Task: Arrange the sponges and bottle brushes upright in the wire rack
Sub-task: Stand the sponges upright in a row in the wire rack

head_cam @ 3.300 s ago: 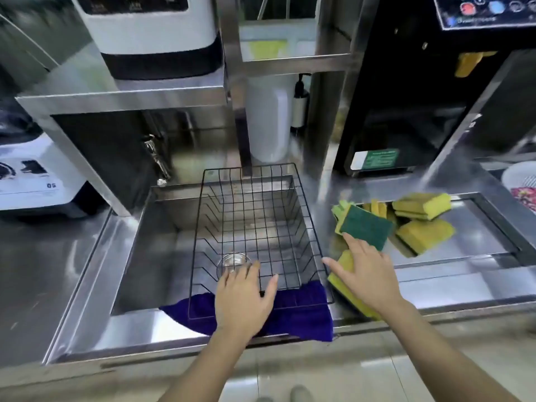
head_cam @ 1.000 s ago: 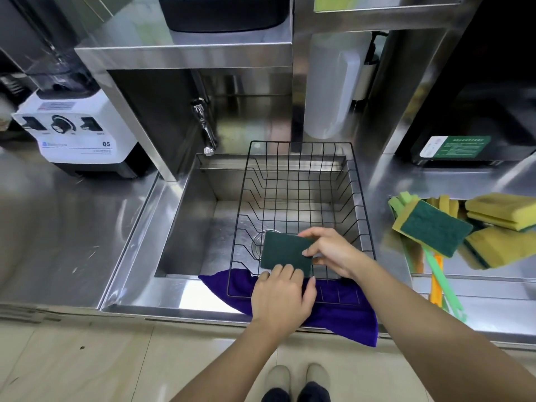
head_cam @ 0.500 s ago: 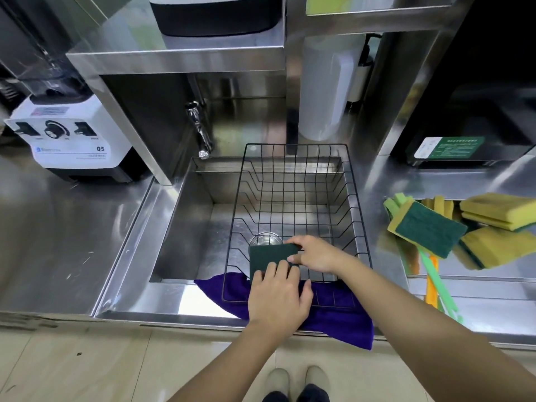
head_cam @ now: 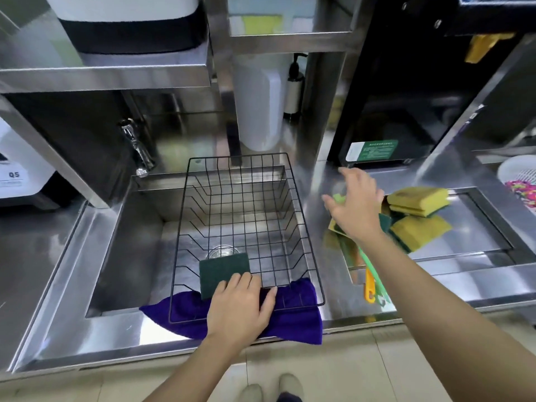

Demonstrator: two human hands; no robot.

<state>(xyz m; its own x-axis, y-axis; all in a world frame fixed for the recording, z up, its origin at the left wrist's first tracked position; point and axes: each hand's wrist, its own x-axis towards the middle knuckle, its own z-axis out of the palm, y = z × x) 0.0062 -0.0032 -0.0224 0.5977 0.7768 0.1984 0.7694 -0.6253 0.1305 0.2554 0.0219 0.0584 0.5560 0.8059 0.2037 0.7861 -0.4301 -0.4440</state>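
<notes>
In the head view, a dark green sponge [head_cam: 224, 271] stands upright at the near end of the black wire rack [head_cam: 246, 227]. The left hand [head_cam: 240, 309] rests flat against it, fingers [head_cam: 246, 285] spread and gripping nothing. The right hand [head_cam: 356, 210] hovers with splayed, empty fingers over the yellow-green sponges [head_cam: 417, 210] and brush handles [head_cam: 369, 274] on the surface [head_cam: 464, 274].

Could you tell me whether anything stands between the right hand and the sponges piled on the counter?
Nothing visible does: the right hand hovers open directly over the sponges on the counter.
</notes>
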